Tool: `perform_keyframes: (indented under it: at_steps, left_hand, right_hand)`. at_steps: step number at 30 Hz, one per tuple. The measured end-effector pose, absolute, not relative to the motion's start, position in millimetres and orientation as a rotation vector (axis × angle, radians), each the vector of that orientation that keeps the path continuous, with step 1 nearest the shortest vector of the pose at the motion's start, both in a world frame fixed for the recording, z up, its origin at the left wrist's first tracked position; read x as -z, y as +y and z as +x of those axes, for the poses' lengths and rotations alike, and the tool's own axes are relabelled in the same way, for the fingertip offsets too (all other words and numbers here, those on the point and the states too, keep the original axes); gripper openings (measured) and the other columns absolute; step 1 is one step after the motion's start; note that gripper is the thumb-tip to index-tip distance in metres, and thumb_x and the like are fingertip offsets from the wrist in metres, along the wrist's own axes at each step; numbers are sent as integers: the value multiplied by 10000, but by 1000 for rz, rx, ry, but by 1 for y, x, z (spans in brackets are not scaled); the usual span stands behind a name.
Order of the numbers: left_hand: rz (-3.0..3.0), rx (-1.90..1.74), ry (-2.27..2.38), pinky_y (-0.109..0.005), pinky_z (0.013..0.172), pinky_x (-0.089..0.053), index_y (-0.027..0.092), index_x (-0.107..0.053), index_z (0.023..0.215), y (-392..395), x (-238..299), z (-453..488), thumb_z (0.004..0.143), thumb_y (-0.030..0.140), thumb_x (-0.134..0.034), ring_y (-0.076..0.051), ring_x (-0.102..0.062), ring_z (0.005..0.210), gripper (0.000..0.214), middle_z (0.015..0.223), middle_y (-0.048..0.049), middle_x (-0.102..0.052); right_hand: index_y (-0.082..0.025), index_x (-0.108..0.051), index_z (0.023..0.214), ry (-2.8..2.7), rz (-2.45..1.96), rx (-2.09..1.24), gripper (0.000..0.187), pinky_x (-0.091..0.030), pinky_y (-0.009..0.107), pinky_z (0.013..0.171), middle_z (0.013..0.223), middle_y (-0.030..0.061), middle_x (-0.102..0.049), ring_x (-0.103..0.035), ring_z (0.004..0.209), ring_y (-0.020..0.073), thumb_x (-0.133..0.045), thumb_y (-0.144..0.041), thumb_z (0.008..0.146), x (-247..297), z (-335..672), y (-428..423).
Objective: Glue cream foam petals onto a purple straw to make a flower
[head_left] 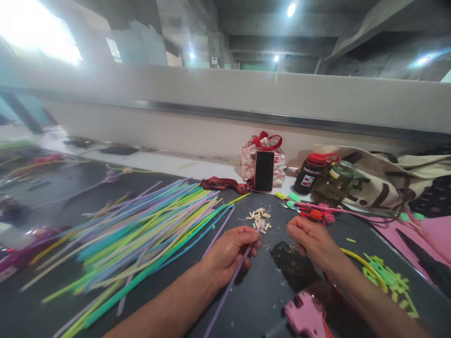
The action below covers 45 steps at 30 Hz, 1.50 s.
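Dark table [260, 305] fills the near ground, with a pink tool [306, 314] at its front edge, below the right forearm, and a red cord beside it. Over the middle of the table, the left hand [230, 253] has thumb and fingers pinched round a purple stem [230, 286], which slants down from the fingertips toward the near edge. To its right, apart from it, the right hand [312, 237] has its fingers curled inward; I cannot tell whether they hold anything.

Left of the left hand lies a wide heap of stems [148, 244] in green, yellow, blue and purple. Right of the right forearm are green pieces [384, 272] and a curved yellow strip, near a pink sheet with a black blade across it.

Just past the fingertips sit short cream pieces [259, 216]. Beyond are scissors with red handles, partly hidden among fuzzy bits, and a red strap [225, 184]. Farther back, a phone [264, 171] stands against a patterned bag [250, 159], with a black bottle [306, 176], a green jug [336, 183] and a canvas bag to the right. Behind runs a pale wall [197, 126], under a grey ceiling with lights.
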<state>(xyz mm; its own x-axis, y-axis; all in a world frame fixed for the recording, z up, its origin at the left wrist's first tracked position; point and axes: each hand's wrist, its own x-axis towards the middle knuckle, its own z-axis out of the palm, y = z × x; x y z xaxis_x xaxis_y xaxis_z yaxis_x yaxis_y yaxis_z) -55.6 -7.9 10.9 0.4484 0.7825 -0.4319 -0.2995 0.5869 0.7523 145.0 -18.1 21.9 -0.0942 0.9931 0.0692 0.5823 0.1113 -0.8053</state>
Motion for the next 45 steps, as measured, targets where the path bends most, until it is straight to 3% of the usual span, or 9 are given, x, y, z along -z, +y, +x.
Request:
perform_keyframes:
  at_steps: [6, 12, 17, 20, 23, 26, 32, 37, 45]
  left_hand:
    - [664, -759, 850, -130, 337, -91, 153, -471, 679, -3, -7, -58, 606, 250, -661, 6, -299, 378, 225, 577, 57, -481]
    - [672, -767, 856, -142, 339, -83, 156, -463, 680, 2, -2, -60, 622, 253, -639, 3, -283, 362, 208, 544, 64, -465]
    - [659, -790, 833, -143, 342, -98, 154, -467, 683, 1, -3, -60, 631, 239, -622, 2, -301, 370, 184, 565, 58, -483]
    - [657, -803, 833, -144, 345, -107, 152, -475, 681, 2, -4, -60, 638, 236, -612, -1, -321, 378, 167, 568, 55, -487]
    - [656, -815, 834, -143, 349, -115, 150, -479, 675, 4, -5, -61, 643, 227, -603, -1, -334, 386, 148, 574, 53, -494]
    - [656, -816, 827, -142, 351, -124, 149, -483, 666, 6, -4, -62, 641, 223, -599, -2, -337, 391, 140, 576, 50, -497]
    - [664, -812, 830, -138, 347, -122, 151, -484, 660, 6, -3, -62, 632, 226, -603, -6, -338, 394, 144, 565, 47, -494]
    - [678, -785, 817, -142, 337, -102, 150, -487, 673, 4, -3, -62, 619, 223, -609, -4, -309, 386, 152, 570, 43, -496]
    - [683, -744, 834, -141, 336, -84, 139, -505, 670, 2, -4, -60, 613, 254, -609, -6, -303, 381, 165, 565, 36, -498]
  right_hand:
    - [-221, -321, 524, -1748, -1599, -728, 333, -236, 225, 449, 487, -72, -297, -312, 460, 96, -496, -371, 765, -23, 147, -18]
    - [-214, -497, 690, -1899, -1574, -707, 78, -320, 212, 492, 550, -67, -433, -417, 515, 109, -503, -148, 647, -25, 152, -13]
    - [-203, -622, 705, -2115, -1585, -723, 110, -388, 232, 510, 639, -25, -582, -531, 522, 124, -513, -188, 705, -22, 152, 4]
    - [-217, -664, 743, -2195, -1635, -648, 174, -364, 236, 468, 531, -42, -570, -516, 434, 123, -490, -209, 742, -19, 147, 13]
    - [-224, -683, 733, -2256, -1667, -502, 203, -341, 250, 484, 502, -30, -578, -539, 483, 153, -484, -247, 765, -17, 146, 22]
    - [-212, -687, 710, -2310, -1671, -378, 211, -361, 272, 530, 599, 8, -643, -578, 573, 188, -496, -278, 769, -15, 147, 31]
    - [-244, -668, 903, -2477, -1503, -300, 227, -404, 239, 702, 909, 16, -641, -595, 820, 159, -543, -159, 734, -2, 140, 39]
    - [-222, -623, 761, -2484, -1516, -210, 148, -372, 240, 619, 814, 15, -595, -569, 701, 149, -490, -159, 777, 6, 131, 39]
    - [-206, -551, 803, -2280, -1520, -311, 119, -386, 278, 621, 757, 13, -588, -554, 680, 167, -434, -205, 825, -8, 137, 17]
